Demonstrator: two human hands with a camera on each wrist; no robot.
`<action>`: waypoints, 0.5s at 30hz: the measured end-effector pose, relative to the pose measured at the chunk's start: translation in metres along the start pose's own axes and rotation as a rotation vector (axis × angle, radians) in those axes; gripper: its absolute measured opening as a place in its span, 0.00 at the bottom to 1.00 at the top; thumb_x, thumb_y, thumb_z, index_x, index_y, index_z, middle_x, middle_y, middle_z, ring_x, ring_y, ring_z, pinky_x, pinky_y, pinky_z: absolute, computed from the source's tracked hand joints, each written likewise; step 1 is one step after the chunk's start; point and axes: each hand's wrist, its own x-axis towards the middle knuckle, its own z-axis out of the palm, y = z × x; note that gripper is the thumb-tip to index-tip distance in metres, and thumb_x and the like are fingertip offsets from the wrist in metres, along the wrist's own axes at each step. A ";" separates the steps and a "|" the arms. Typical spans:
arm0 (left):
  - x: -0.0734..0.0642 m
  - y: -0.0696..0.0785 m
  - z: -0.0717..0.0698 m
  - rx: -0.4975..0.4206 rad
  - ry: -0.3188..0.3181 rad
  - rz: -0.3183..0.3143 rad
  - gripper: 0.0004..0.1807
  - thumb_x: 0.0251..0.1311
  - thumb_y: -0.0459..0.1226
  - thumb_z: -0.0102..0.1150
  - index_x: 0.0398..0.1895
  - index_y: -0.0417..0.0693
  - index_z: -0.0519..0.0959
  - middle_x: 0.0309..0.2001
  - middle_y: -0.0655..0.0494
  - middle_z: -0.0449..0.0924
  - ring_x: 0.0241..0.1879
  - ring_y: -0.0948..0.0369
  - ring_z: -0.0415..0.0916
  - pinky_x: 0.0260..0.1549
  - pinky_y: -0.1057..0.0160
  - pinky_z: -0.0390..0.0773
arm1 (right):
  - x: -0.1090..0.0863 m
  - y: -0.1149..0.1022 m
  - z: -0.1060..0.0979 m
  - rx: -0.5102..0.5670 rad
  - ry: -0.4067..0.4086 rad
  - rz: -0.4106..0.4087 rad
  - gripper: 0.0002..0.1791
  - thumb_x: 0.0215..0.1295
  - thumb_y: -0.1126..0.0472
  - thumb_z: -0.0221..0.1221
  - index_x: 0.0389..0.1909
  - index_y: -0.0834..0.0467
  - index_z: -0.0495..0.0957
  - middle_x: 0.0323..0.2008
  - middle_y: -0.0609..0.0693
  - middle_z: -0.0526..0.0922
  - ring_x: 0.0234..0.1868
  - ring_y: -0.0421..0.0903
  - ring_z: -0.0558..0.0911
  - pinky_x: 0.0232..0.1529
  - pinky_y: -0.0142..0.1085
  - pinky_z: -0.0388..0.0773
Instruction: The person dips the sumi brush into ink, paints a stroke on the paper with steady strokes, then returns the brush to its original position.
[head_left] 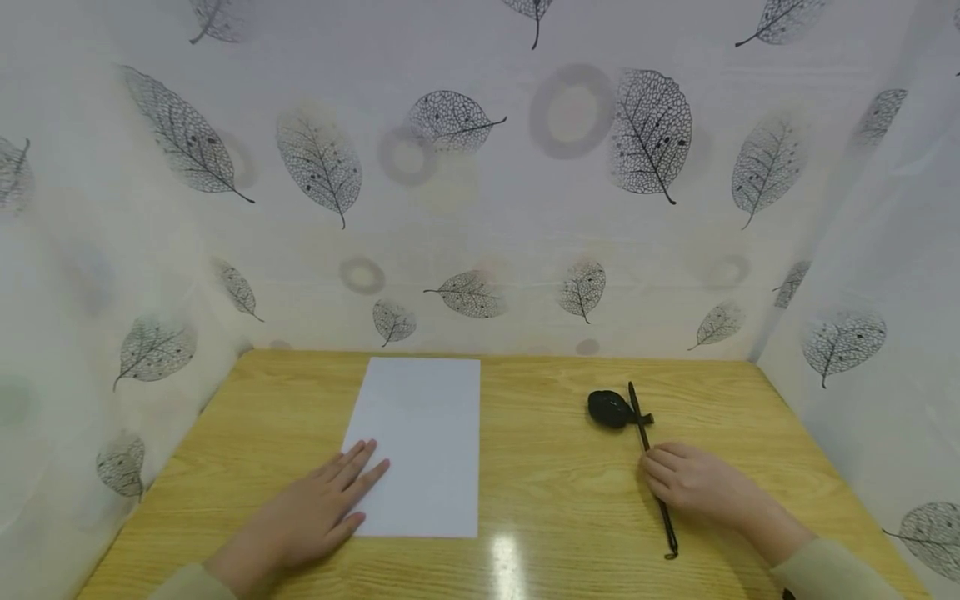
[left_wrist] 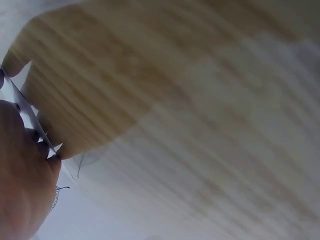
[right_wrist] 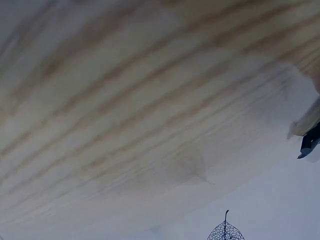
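Note:
A white sheet of paper [head_left: 422, 446] lies on the table left of centre. My left hand [head_left: 318, 504] rests flat over its left edge, fingers spread; in the left wrist view this hand [left_wrist: 25, 170] shows beside the thin edge of the sheet. On the right, my right hand [head_left: 693, 483] pinches the middle of a dark calligraphy brush [head_left: 666, 525] with a small loop at its near end. The brush's far end crosses the stem of a glossy black, rounded brush rest [head_left: 610, 409]. A dark end of the brush [right_wrist: 308, 142] pokes in at the right wrist view's edge.
The yellow wood-grain table [head_left: 540, 467] runs back to a pale curtain [head_left: 495, 208] printed with dark leaves. More of this cloth hangs along both sides. A light glare spot falls on the table's near middle.

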 end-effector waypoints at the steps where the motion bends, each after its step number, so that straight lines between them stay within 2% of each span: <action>1: 0.001 0.000 0.000 0.001 -0.005 0.000 0.36 0.80 0.54 0.48 0.84 0.52 0.60 0.83 0.41 0.59 0.81 0.45 0.62 0.79 0.52 0.63 | 0.000 0.000 0.000 -0.003 0.005 -0.005 0.42 0.78 0.79 0.20 0.33 0.54 0.86 0.41 0.51 0.91 0.41 0.45 0.89 0.46 0.38 0.89; 2: 0.001 0.001 0.000 0.005 -0.007 0.002 0.36 0.80 0.54 0.48 0.84 0.51 0.60 0.83 0.40 0.60 0.81 0.45 0.62 0.76 0.48 0.68 | 0.000 0.000 0.001 -0.005 0.010 -0.009 0.41 0.78 0.80 0.21 0.33 0.54 0.86 0.40 0.51 0.91 0.41 0.45 0.89 0.46 0.38 0.89; 4: 0.002 0.002 -0.001 -0.009 -0.012 0.001 0.36 0.80 0.54 0.49 0.84 0.51 0.60 0.83 0.40 0.60 0.81 0.44 0.62 0.75 0.46 0.70 | 0.001 -0.001 0.001 -0.013 0.023 -0.013 0.40 0.78 0.79 0.22 0.32 0.54 0.86 0.40 0.51 0.91 0.41 0.45 0.89 0.45 0.38 0.89; 11: 0.004 0.004 0.000 -0.035 -0.030 -0.014 0.36 0.80 0.54 0.47 0.85 0.52 0.59 0.84 0.41 0.58 0.81 0.44 0.61 0.75 0.46 0.69 | 0.003 0.000 -0.001 -0.041 0.035 -0.011 0.41 0.81 0.78 0.23 0.34 0.54 0.87 0.39 0.51 0.91 0.41 0.46 0.89 0.45 0.39 0.89; 15: 0.005 0.006 0.001 -0.017 -0.022 -0.009 0.36 0.80 0.54 0.49 0.84 0.52 0.60 0.83 0.41 0.59 0.81 0.45 0.62 0.75 0.47 0.70 | 0.005 0.002 -0.006 -0.061 0.030 -0.011 0.41 0.82 0.78 0.23 0.36 0.54 0.88 0.40 0.51 0.91 0.41 0.46 0.89 0.46 0.38 0.89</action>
